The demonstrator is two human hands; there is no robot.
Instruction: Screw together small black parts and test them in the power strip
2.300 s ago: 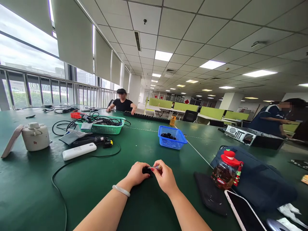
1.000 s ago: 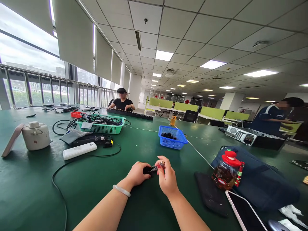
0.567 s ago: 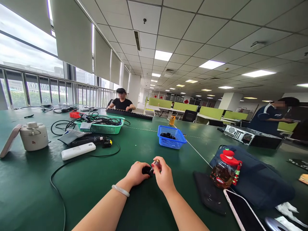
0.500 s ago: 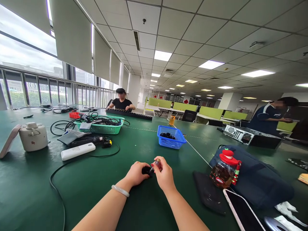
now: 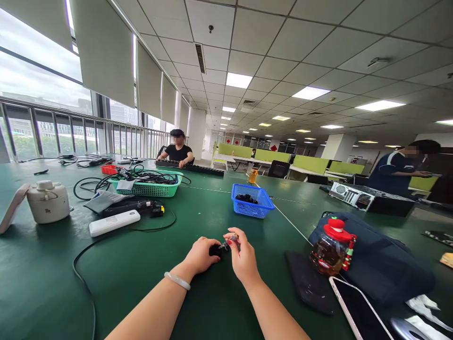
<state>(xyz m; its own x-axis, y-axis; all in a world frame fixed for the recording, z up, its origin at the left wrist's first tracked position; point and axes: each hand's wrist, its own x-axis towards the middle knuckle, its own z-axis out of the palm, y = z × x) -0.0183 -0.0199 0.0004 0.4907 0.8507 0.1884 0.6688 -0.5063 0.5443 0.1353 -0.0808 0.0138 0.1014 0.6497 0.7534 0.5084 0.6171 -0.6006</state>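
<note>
My left hand [image 5: 202,255] is closed around a small black part [image 5: 215,250] just above the green table; its exact kind is too small to tell. In my right hand [image 5: 243,257] a short, slim grey tool [image 5: 225,246] with a brassy end is pinched between the fingertips. Its grey end points left at the black part, close to it or touching; I cannot tell which. Ahead of both hands, a blue plastic basket [image 5: 262,208] holds several small black pieces [image 5: 246,198].
Left are a white power bank [image 5: 115,223], a loose cable [image 5: 80,278], a green basket [image 5: 152,190] of cables and a cream flask [image 5: 48,203]. Right are a black pouch [image 5: 307,283], a red-lidded jar [image 5: 328,250], a dark bag [image 5: 382,259] and a phone [image 5: 361,309]. Two people work nearby.
My right hand has shifted slightly right, and the tool has tipped from steep to flatter. My left hand stays in place. Across the table, a person's hand has moved lower along a black bar.
</note>
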